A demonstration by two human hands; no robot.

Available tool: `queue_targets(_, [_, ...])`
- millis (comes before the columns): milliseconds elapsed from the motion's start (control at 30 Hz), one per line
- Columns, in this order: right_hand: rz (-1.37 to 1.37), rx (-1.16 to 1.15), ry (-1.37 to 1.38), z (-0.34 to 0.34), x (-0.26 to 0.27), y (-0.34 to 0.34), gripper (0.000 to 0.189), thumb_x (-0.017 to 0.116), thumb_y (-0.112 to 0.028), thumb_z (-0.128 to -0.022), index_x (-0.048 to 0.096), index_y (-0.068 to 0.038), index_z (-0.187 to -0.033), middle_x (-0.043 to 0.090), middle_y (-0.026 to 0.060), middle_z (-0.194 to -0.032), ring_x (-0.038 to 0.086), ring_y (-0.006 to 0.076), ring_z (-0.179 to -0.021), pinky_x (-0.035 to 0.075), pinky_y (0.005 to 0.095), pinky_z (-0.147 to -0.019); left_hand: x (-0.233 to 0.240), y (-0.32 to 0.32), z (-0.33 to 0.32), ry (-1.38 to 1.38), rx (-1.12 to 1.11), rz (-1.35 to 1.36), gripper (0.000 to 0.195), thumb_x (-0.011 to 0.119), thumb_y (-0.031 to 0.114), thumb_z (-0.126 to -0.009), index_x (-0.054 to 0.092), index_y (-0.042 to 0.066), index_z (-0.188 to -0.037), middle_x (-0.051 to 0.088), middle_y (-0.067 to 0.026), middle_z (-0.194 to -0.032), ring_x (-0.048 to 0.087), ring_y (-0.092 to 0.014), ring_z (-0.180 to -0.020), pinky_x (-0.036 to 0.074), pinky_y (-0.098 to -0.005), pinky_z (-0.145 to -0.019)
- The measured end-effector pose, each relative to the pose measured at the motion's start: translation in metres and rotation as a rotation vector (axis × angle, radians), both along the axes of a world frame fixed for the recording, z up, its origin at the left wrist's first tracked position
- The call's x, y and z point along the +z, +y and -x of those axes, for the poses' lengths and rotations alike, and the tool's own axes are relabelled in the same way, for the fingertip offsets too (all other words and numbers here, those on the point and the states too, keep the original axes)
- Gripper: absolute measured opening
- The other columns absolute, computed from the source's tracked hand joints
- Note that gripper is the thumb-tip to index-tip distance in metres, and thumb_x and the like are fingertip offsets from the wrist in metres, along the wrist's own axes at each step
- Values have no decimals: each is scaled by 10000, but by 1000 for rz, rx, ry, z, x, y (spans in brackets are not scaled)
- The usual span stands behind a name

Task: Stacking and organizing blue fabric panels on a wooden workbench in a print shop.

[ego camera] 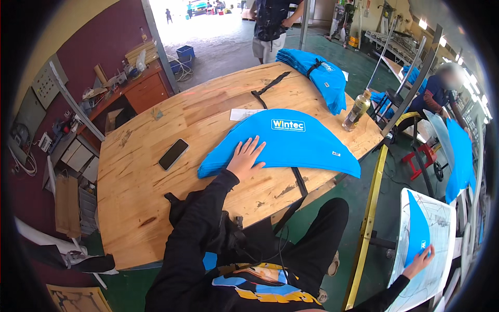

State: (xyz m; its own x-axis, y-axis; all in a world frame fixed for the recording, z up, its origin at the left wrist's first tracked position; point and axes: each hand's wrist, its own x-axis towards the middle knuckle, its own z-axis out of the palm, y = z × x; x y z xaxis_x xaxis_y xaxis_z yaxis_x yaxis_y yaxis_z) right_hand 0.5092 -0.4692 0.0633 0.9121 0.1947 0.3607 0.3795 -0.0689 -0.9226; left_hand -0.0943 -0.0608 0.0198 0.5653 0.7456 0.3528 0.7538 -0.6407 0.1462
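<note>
My left hand [246, 158] lies flat, fingers spread, on the left part of a stack of blue crescent-shaped fabric panels [296, 144]. The top panel bears a white Wintec logo and a small label. A black strap [299, 181] runs out from beneath the stack toward me. Off to the right, my right hand [419, 260] touches the lower end of a single blue panel [418, 230] on a white board [438, 234] with drawn lines. Whether those fingers grip the panel or only rest on it is unclear.
On the wooden table [136, 187] are a smartphone [173, 155], a strapped blue bundle [315, 76] and a drink bottle [356, 111]. A yellow metal bar [366, 230] stands between table and board. One person [273, 27] stands beyond the table; another [436, 91] handles blue panels at right.
</note>
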Motion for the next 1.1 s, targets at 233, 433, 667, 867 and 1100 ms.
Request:
queue_targets(233, [-156, 81, -105, 121, 107, 97, 286, 503, -302, -980, 493, -139, -1215, 537, 111, -1210, 459, 211, -1158, 325, 419, -988, 68, -53, -62, -280, -310, 100, 602, 585, 265, -898, 343, 141, -1434, 280, -135, -1501, 298, -331, -1363, 253, -450, -1102])
queue_targets(433, [-291, 624, -122, 239, 141, 128, 235, 599, -238, -909, 494, -90, -1058, 509, 42, -865, 475, 94, -744, 374, 206, -597, 121, -111, -140, -603, -691, 189, 711, 672, 167, -821, 323, 107, -1438, 254, -160, -1502, 298, -354, -1356, 272, -452, -1099])
queue_targets(667, [-390, 1071, -138, 331, 139, 145, 280, 753, -190, -804, 520, -54, -880, 504, 33, -771, 522, 122, -682, 422, 236, -665, 133, -153, -164, -760, -890, 325, 762, 703, 149, -775, 309, 78, -1423, 287, -166, -1477, 350, -371, -1324, 334, -449, -1060])
queue_targets(867, [-591, 1025, -330, 330, 152, 166, 170, 546, -178, -953, 426, -60, -981, 522, 72, -877, 622, 198, -659, 494, 274, -597, 130, -155, -138, -952, -614, 306, 267, 579, -5, -838, 574, 23, -1104, 642, -111, -1060, 627, -279, -993, 483, -337, -877])
queue_targets(1100, [-471, 1023, -423, 331, 176, 177, 99, 475, -128, -977, 455, -31, -977, 549, 102, -806, 633, 229, -711, 501, 291, -642, 146, -169, -120, -1318, -575, 981, 144, 504, 24, -911, 541, 7, -1049, 569, -15, -900, 524, -62, -818, 433, -224, -741])
